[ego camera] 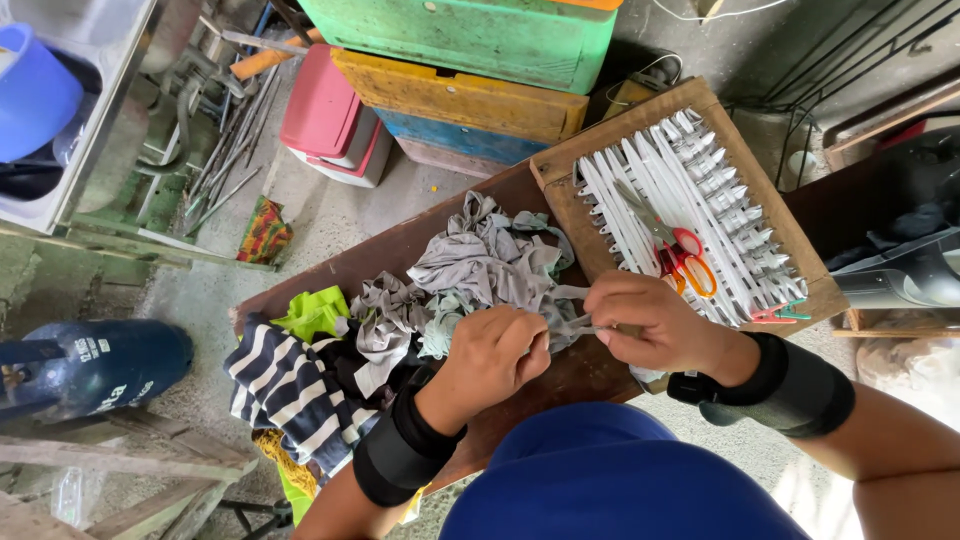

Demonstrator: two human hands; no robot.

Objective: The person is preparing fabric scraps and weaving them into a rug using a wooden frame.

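My left hand (495, 350) and my right hand (650, 322) are both closed on a thin grey fabric strip (575, 327) stretched between them, just above a dark wooden table (370, 255). Behind the hands lies a heap of grey fabric scraps (480, 265). To the right sits a wooden frame loom (790, 240) strung with white fabric strips. Red and orange scissors (685, 258) rest on those strips. Both wrists wear black bands.
A striped navy and white cloth (285, 385) and a lime green cloth (315, 312) lie at the table's left end. A blue gas cylinder (95, 365) stands on the floor at left. Stacked coloured wooden boxes (470, 70) and a pink case (325, 110) sit beyond the table.
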